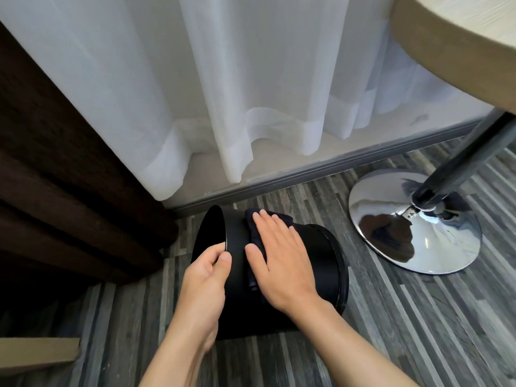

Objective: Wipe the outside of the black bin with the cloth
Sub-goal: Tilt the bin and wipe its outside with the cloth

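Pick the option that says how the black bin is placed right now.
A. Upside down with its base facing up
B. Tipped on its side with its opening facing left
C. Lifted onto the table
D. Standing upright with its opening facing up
B. The bin lies on its side on the floor, the left hand gripping the rim of its left-facing opening while the right hand presses the cloth flat on its side wall.
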